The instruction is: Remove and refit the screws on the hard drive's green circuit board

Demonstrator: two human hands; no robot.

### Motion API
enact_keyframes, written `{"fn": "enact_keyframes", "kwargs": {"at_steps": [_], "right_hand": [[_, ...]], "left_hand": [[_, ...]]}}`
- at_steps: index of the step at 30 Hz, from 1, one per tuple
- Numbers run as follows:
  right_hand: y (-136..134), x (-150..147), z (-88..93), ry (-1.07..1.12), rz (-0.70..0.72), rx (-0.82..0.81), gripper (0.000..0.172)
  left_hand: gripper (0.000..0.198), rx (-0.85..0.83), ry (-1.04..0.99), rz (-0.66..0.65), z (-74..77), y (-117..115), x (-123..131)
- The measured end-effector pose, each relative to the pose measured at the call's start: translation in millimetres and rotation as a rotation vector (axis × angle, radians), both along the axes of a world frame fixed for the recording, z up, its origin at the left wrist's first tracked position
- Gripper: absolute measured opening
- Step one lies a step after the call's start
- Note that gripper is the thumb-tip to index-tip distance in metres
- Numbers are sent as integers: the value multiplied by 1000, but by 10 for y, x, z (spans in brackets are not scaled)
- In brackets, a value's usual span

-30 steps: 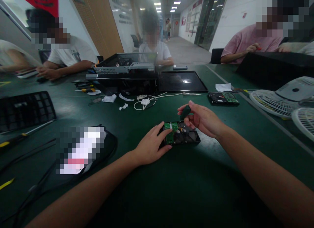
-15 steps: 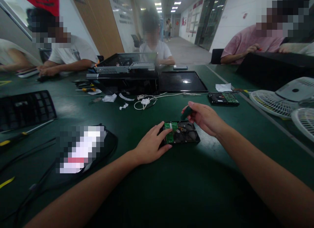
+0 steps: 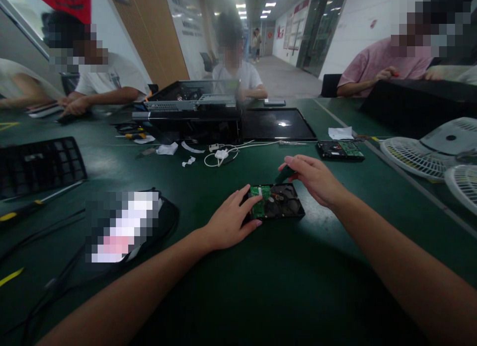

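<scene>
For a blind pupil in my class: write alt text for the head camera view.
A left hand steadies a hard drive on a green table while the right hand holds a dark-handled tool over it. Other people sit around the table, with an open computer case behind.

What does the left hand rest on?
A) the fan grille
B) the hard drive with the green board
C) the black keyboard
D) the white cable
B: the left hand lies on the left edge of the hard drive, fingers by its green board.
</scene>
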State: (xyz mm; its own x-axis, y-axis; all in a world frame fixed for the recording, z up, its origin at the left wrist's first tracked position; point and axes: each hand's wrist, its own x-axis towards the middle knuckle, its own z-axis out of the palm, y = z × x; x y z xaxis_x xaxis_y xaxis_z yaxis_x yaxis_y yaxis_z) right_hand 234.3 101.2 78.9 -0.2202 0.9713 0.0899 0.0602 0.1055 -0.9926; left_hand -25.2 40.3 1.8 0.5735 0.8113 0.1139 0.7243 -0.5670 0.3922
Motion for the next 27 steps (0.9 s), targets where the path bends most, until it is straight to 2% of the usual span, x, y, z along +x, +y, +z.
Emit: {"fn": "enact_keyframes", "kwargs": {"at_steps": [4, 10, 14, 18, 27], "right_hand": [[-24, -22, 8, -2, 0, 34, 34], [-49, -24, 30, 133, -22, 79, 18], [-85, -16, 79, 136, 41, 59, 20], [-124, -40, 113, 148, 82, 28, 13], [-97, -46, 61, 199, 130, -57, 19]], "left_hand": [[67, -1, 7, 6, -4, -2, -4], [67, -3, 10, 0, 3, 4, -3], [67, -4, 12, 6, 14, 1, 0], [67, -10, 15, 10, 20, -1, 2], [67, 2, -4, -5, -4, 3, -3]]}}
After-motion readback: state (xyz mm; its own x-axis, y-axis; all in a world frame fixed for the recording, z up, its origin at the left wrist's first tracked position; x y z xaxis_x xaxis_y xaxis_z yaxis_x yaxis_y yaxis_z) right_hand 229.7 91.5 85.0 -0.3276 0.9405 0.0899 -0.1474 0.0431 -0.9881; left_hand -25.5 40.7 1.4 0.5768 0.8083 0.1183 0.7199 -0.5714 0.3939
